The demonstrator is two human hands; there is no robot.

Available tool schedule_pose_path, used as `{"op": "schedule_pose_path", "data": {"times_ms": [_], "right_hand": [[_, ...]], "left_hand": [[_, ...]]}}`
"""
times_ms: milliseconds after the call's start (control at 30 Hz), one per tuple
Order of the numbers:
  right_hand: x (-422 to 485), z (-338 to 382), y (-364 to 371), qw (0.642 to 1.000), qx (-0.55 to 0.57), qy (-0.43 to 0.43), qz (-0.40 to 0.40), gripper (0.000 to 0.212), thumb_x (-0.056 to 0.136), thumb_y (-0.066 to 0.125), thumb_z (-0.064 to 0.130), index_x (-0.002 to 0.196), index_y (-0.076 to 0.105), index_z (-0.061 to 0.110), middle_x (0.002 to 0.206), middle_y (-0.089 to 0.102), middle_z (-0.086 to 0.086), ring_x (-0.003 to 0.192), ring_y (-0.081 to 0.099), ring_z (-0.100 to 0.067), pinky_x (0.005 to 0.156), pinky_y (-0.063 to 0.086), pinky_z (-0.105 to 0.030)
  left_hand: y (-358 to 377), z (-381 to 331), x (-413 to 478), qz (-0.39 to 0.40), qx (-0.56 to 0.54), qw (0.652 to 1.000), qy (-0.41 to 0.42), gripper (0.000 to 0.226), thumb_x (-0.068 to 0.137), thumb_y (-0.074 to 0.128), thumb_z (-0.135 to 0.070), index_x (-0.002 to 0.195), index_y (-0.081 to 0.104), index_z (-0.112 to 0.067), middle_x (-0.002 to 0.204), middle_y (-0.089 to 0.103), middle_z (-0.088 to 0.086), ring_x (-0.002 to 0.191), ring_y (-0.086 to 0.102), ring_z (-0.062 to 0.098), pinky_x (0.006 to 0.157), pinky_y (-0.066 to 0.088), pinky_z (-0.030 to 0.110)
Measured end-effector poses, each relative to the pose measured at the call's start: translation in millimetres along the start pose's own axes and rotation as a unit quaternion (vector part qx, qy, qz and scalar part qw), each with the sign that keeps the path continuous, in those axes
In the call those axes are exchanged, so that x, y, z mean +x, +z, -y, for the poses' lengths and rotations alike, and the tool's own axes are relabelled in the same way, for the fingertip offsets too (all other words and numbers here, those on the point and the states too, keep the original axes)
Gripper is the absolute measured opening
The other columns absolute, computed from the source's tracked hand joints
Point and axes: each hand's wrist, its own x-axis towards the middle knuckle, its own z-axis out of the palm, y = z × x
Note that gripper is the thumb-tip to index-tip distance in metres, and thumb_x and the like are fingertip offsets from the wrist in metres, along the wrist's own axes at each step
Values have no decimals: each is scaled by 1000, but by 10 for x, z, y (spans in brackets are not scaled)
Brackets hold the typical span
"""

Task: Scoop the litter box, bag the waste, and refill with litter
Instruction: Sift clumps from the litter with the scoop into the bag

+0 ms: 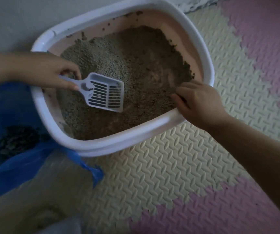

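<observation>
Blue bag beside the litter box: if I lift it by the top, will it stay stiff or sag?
Probably floppy: the blue bag is thin, see-through film, crumpled with a loose tail. It will likely sag bottom-heavy, since the dark waste sits in one clump low inside. The film looks smooth, so it may slip unless bunched.

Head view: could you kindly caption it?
Left hand holds scoop over litter; right hand grips litter box rim; blue bag alongside.

No writing can be read on the litter box (102,146), scoop (106,96) or bag (17,168), perhaps through blur.
</observation>
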Motion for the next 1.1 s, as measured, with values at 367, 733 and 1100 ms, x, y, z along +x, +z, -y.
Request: {"op": "schedule_pose_path", "data": {"times_ms": [367, 733, 1100], "right_hand": [[30, 78, 92, 999, -35, 23, -22, 36, 98, 40, 19, 65, 50, 11, 65, 48, 2, 64, 49, -22, 58, 33, -29], [39, 90, 88, 999, -36, 18, -23, 38, 99, 36, 19, 63, 46, 10, 64, 45, 1, 61, 46, -24, 56, 36, -33], [36, 85, 87, 999, -30, 24, -25, 38, 98, 37, 20, 66, 54, 8, 67, 56, -5, 64, 52, -26, 58, 39, -34]], "left_hand": [[233, 189, 634, -20, 136, 977, 160, 15, 71, 63, -60, 77, 57, -48, 59, 57, -13, 53, 52, 2, 59, 50, 36], [617, -82, 657, 14, -31, 983, 183, 33, 71, 52, -65, 86, 64, -38, 64, 62, -7, 57, 58, 12, 57, 50, 36], [989, -886, 916, -124, -201, 961, 140, 23, 88, 60, -45, 91, 64, -23, 64, 55, -9, 57, 52, 6, 48, 33, 27]]}}
